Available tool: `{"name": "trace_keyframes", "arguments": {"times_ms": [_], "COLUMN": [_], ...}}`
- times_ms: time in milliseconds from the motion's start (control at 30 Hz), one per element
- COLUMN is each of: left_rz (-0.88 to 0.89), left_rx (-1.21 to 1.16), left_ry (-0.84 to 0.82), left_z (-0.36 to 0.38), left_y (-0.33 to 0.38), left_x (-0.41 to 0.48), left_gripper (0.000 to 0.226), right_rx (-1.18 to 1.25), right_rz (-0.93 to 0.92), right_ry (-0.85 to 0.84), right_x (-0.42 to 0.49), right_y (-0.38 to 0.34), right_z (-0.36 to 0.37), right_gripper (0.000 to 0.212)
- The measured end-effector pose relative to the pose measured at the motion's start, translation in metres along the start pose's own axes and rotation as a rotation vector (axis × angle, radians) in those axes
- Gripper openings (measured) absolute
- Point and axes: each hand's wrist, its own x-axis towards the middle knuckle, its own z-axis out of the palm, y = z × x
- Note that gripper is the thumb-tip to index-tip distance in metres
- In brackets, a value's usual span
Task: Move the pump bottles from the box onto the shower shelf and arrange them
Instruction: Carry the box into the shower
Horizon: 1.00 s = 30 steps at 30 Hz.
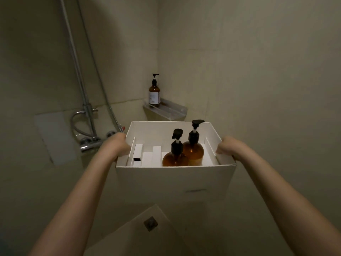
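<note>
white box (175, 180) clamped by left hand (118, 145) & right hand (226, 147) grips; shelf bottle (154, 93) label unreadable.

Two bottles (182, 152) in box (175, 178), right

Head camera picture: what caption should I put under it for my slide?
Both hands, left and right, hold a white box with two amber pump bottles; one bottle stands on the shower shelf.

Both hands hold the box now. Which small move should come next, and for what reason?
Probably free one hand. The left hand and right hand both grip the box, so neither can lift the two bottles inside to the shelf.
</note>
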Motion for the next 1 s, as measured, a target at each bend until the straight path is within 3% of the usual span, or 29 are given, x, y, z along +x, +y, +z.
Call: {"name": "trace_keyframes", "arguments": {"times_ms": [367,733,1000], "left_rz": [-0.32,-0.617,-0.724], "left_rx": [-0.028,-0.106,0.049], "left_ry": [0.159,0.341,0.415], "left_z": [-0.039,-0.034,-0.027], "left_y": [-0.075,-0.099,-0.102], "left_x": [0.018,0.018,0.03], "left_gripper": [0.035,0.028,0.029], "right_rx": [-0.004,-0.061,-0.052], "right_rz": [-0.238,-0.509,-0.627], "right_ry": [-0.216,-0.419,-0.47], "right_x": [0.088,0.161,0.204], "right_y": [-0.101,-0.173,-0.201], "right_z": [0.065,0.11,0.133], "right_gripper": [0.036,0.036,0.035]}}
